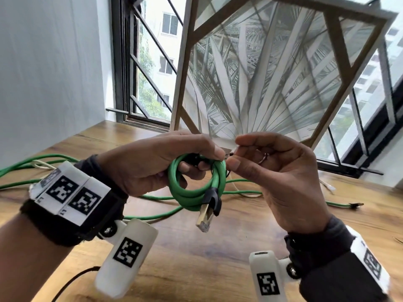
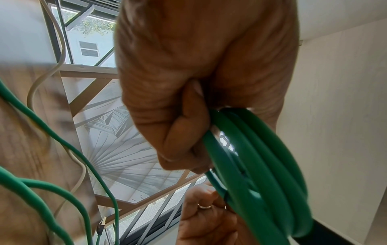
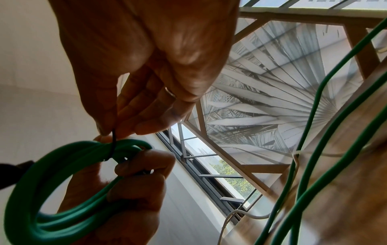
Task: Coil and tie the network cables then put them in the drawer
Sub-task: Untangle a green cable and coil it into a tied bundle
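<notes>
A green network cable coil (image 1: 197, 192) hangs above the wooden table, its plug (image 1: 206, 215) with a black boot dangling at the bottom. My left hand (image 1: 161, 164) grips the coil's top, fingers through the loop; the left wrist view shows the coil (image 2: 257, 182) under my curled fingers (image 2: 180, 140). My right hand (image 1: 272, 171) pinches the end of a thin black tie (image 3: 114, 145) wrapped round the coil (image 3: 52, 182) at its top, thumb against fingertips (image 3: 125, 131). Loose green cables (image 1: 152, 215) lie on the table beneath.
A wooden table (image 1: 218, 258) carries the loose green cables and a white cable (image 1: 246, 194). A framed palm-leaf picture (image 1: 261, 73) leans against the window (image 1: 152, 62) behind. Another plug end (image 1: 355, 205) lies at the right. No drawer is in view.
</notes>
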Demonstrator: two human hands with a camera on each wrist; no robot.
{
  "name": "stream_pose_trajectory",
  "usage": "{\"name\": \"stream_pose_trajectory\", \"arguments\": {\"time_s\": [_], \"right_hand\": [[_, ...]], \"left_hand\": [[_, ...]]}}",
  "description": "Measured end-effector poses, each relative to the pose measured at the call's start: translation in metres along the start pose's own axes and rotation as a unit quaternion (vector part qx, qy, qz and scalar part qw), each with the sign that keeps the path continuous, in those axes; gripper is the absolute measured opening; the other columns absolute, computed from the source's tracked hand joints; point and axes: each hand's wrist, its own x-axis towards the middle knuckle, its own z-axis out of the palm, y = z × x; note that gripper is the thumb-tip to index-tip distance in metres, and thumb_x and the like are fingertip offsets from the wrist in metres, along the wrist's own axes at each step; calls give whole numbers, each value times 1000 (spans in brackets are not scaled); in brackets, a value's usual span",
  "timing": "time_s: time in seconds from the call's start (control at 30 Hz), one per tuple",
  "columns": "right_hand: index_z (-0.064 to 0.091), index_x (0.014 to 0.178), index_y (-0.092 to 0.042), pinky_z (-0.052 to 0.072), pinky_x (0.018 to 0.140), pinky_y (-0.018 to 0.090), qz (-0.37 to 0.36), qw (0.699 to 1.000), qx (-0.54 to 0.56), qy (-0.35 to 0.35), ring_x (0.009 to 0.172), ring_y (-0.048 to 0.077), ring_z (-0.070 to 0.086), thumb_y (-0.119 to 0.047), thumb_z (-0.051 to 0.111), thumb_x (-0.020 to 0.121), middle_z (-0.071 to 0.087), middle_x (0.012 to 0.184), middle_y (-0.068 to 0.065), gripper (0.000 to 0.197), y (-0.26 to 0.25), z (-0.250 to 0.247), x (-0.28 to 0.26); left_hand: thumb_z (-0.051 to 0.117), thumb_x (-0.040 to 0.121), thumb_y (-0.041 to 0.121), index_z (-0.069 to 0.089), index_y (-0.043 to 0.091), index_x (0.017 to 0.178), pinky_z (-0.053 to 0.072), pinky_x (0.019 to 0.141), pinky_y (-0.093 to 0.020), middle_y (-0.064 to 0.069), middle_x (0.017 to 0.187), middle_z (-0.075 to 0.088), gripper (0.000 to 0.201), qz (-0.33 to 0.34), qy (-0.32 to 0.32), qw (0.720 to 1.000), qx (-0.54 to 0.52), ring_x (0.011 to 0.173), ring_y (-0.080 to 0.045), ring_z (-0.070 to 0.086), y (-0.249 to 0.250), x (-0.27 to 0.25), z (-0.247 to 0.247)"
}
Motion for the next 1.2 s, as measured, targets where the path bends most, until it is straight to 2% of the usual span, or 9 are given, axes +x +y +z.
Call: {"name": "stream_pose_trajectory", "arguments": {"time_s": [0.23,0.33,0.43,0.6,0.73,0.83,0.93,1.1,1.2], "right_hand": [[79,93,-9,59,73,28,6,1000,2,-5,75,19,74,-3,85,64,77,81,9,30,0,3,-1],[77,99,-6,58,72,25,13,1000,-4,-11,74,17,73,-1,84,64,77,80,8,35,-5,0,0],[75,102,-4,58,71,24,16,999,-48,1,74,18,75,1,84,65,78,82,10,39,-8,-2,2],[76,99,0,57,68,24,8,995,-91,35,73,23,76,-6,85,70,79,83,12,31,-8,-5,2],[74,99,-1,60,71,30,12,993,-111,45,73,23,75,-2,87,70,78,83,13,31,-5,-5,3],[69,95,3,62,71,33,28,993,-100,60,73,27,76,6,87,69,77,81,17,32,-4,-7,3],[64,88,-1,63,71,40,41,991,-102,72,75,34,76,8,88,67,76,81,20,33,-4,-8,4],[61,87,-1,63,74,40,65,991,-104,53,80,33,77,6,84,75,76,85,21,27,-4,-12,4],[58,87,-3,63,74,44,52,987,-144,46,79,35,77,5,85,76,76,84,19,30,-3,-14,6]], "left_hand": [[77,78,28,64,8,89,21,42,-13,1,75,48,26,0,-4,1000,17,51,-3,36,0,0,-3],[77,85,26,66,7,93,18,44,-16,1,76,49,23,4,-15,1000,24,51,-1,39,0,1,-4],[73,92,26,64,5,96,16,49,-20,4,75,48,23,6,5,999,50,50,0,38,0,1,-5],[75,88,32,71,18,92,11,61,-33,2,78,44,16,26,71,991,106,54,-1,37,-1,3,0],[82,89,32,71,20,92,17,53,-27,5,69,43,17,30,108,983,148,56,-5,35,-3,5,3],[75,93,31,72,16,97,22,52,-24,9,63,45,16,37,128,976,170,56,-5,36,-6,8,4],[73,93,30,71,11,100,27,49,-19,12,62,49,20,49,148,969,190,55,-2,41,-9,10,4],[71,95,26,74,14,111,31,49,-18,8,69,59,20,71,151,964,206,60,-6,45,-10,12,5],[68,96,31,76,13,107,29,48,-18,16,58,52,23,48,150,963,220,53,0,42,-9,12,5]]}}
